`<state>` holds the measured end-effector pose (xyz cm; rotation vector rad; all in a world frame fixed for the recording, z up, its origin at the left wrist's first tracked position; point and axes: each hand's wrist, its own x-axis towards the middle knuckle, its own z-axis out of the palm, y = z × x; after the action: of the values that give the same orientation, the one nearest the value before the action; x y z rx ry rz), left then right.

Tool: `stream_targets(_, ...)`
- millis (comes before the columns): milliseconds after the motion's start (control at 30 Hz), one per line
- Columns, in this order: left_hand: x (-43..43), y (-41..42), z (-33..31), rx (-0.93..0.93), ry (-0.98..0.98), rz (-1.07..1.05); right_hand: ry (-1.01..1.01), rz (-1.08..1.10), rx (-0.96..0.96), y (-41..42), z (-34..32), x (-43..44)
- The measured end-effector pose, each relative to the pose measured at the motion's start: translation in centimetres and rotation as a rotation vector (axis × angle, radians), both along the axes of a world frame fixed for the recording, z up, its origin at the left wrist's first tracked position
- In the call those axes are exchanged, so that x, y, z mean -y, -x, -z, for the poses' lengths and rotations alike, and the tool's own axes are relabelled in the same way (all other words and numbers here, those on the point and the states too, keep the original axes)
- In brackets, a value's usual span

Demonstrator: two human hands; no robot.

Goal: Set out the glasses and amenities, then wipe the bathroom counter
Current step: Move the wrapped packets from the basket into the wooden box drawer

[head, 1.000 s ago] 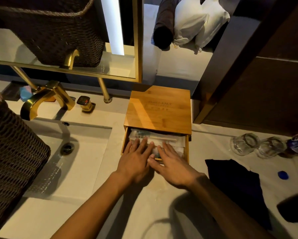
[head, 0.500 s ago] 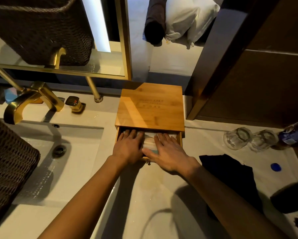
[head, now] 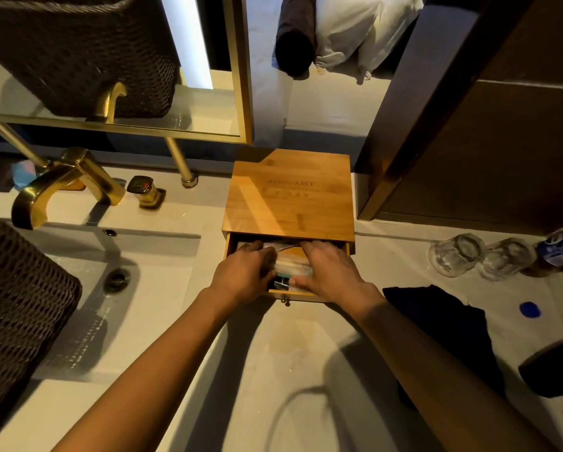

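Left hand point(head: 241, 275) and right hand point(head: 330, 272) lie palm-down, fingers spread flat, on the wrapped amenities point(head: 291, 267) inside the half-open drawer point(head: 301, 295) of the wooden box point(head: 289, 194); neither hand grips an item. Compared with the earlier frames, both hands have reached farther into the drawer, fingertips now under the box lid. The lid carries engraved lettering, partly legible as "JOYCE"; the line below it is unreadable. On the table point(head: 306, 353), two glasses point(head: 482, 259) lie right of the box, beside a blue-labelled bottle point(head: 558, 251). A dark cloth point(head: 443, 327) and a blue cap point(head: 530, 309) lie nearer. The sink point(head: 162, 288) is at left.
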<state>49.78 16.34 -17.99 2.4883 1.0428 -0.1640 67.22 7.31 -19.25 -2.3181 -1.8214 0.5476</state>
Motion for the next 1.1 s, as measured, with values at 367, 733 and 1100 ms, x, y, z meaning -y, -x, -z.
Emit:
stream_targets(367, 0.4, -0.1, 0.0, -0.03, -0.093, 0.078, -0.136, -0.012, 0.07, 0.5, 0.5, 0.9)
stream_targets(733, -3.6, -1.5, -3.9, 0.327, -0.284, 0.027, -0.44, 0.408, -0.456, 4.8, -0.5, 7.6)
stream_targets(1100, -11.0, -4.5, 1.0, 0.016, -0.283, 0.033, 0.036, 0.811, -1.217, 7.9, 2.2, 5.2)
